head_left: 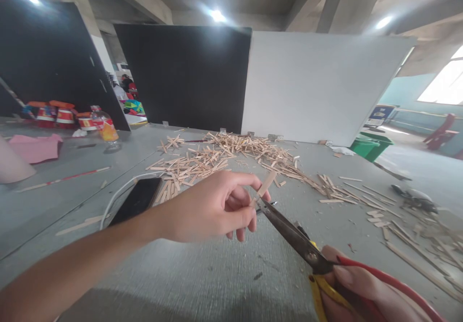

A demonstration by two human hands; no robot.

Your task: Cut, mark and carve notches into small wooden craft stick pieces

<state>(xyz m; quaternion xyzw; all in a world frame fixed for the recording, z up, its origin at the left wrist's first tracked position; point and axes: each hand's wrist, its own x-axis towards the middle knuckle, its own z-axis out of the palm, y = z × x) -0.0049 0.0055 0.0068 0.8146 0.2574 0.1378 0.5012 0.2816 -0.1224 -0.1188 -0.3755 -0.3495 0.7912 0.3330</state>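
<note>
My left hand point(217, 206) pinches a small flat wooden stick point(267, 183) between thumb and fingers, above the grey table point(231, 278). From the lower right, my right hand point(361, 283) grips a pair of scissors point(294, 235) with red and yellow handles. The blade tips meet the lower end of the stick by my left fingertips; whether they cut into it I cannot tell. A dark, thin pen-like thing point(274, 203) lies partly hidden behind the blades. Beyond my hands spreads a heap of short wooden sticks point(231, 146).
A phone point(139, 199) with a white cable point(115, 199) lies left of my forearm. Longer wooden strips point(415, 259) are scattered at the right. A drink bottle point(106, 128) and pink cloth point(36, 147) sit back left. Black and white panels point(307, 86) border the far edge.
</note>
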